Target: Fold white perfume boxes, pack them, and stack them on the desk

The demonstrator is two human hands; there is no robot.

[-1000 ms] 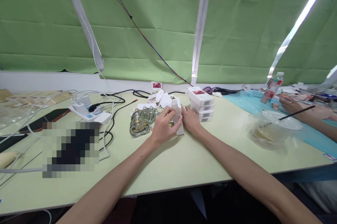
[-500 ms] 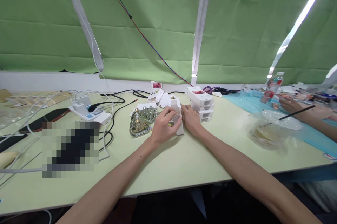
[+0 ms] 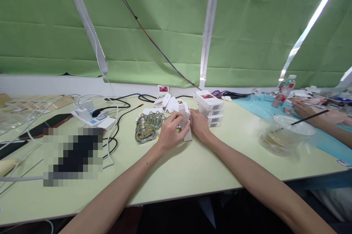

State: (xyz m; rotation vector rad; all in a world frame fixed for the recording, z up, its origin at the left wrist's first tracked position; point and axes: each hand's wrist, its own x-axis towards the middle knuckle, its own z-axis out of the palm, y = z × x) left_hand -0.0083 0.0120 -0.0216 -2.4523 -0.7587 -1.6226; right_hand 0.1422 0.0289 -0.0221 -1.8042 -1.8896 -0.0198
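Observation:
Both of my hands meet on a small upright white carton (image 3: 186, 121) in the middle of the pale green table (image 3: 176, 175). My left hand (image 3: 171, 134) curls round the carton's left side, fingers closed on it. My right hand (image 3: 198, 125) presses against its right side, fingers bent around it. Just left of my left hand lies a cluster of several small glass bottles (image 3: 147, 127). Behind my right hand stands a stack of white boxes with barcodes (image 3: 210, 110). Loose folded cartons (image 3: 166, 102) lie behind the held one.
A white power strip (image 3: 90, 116) with tangled cables (image 3: 115, 124) sits at left, next to a dark phone (image 3: 46, 125). At right, another person's hand (image 3: 302, 109) rests on a blue sheet near a clear plastic container (image 3: 283, 135) and a water bottle (image 3: 285, 91).

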